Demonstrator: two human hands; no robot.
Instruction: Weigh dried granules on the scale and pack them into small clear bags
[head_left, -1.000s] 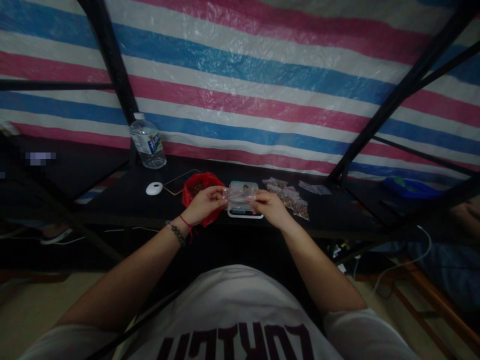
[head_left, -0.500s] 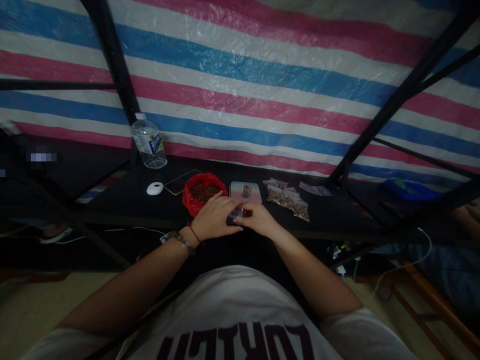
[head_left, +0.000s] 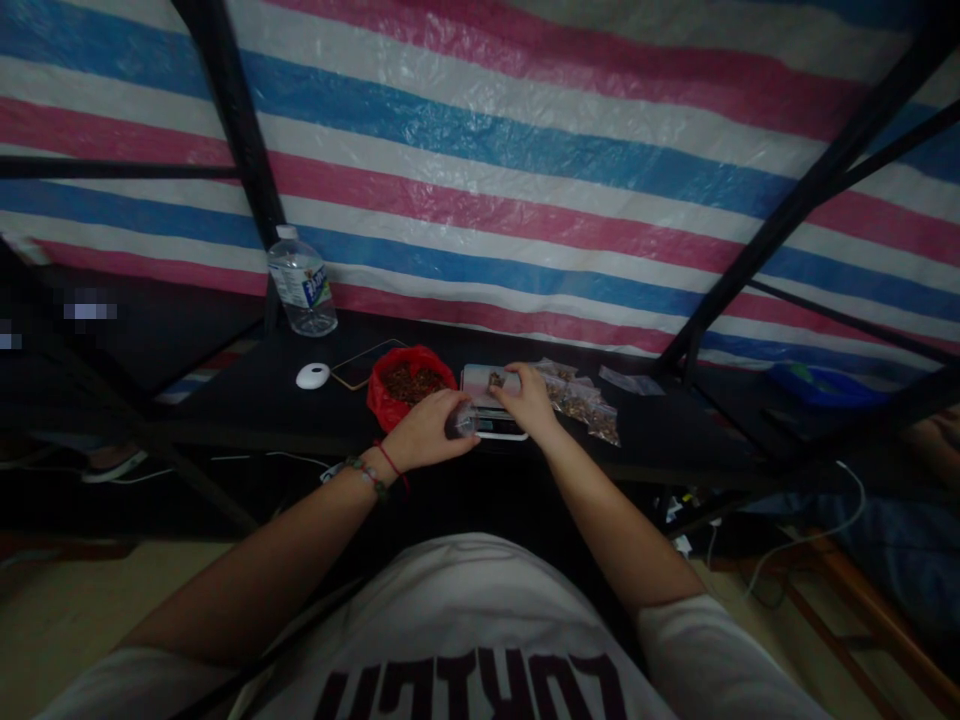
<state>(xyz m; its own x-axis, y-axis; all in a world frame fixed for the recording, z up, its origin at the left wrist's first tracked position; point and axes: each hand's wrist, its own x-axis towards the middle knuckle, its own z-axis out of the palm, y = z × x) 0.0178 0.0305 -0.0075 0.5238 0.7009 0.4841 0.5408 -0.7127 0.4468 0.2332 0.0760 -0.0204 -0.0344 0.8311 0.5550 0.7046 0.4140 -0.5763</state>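
Facing shiny plastic sheeting [head_left: 480, 205] striped in pink-red, blue and white, stretched behind dark metal posts [head_left: 244, 130], and working at a long black tabletop [head_left: 232, 400]. Wearing a white shirt [head_left: 480, 600] with dark lettering, plus a red cord [head_left: 390, 460] and a string of beads [head_left: 373, 480] on one wrist. Over to the left hand [head_left: 427, 432]: holding a small clear plastic bag [head_left: 465, 420] between thumb and fingers, curving them around it, just left of a flat white scale [head_left: 475, 388] with a dark display along its near edge. Sitting close beside a bright red plastic bag [head_left: 384, 408], opened wide and filled with loose brown bits [head_left: 412, 380]. Across to the right hand [head_left: 531, 402]: bringing thumb and fingertips right up to a small brown-and-clear object [head_left: 496, 380] on the weighing plate, but not being able to tell, through the blur, whether pinching or merely touching it. Passing next, just right of that hand, overlapping clear bags of brown pieces [head_left: 585, 405], then flat clear plastic [head_left: 631, 381] farther along. Swinging left, taking in a tall transparent bottle [head_left: 302, 290], standing upright, a smooth white oval object [head_left: 313, 376] and a thin dark slab with a gold-coloured edge [head_left: 367, 366].
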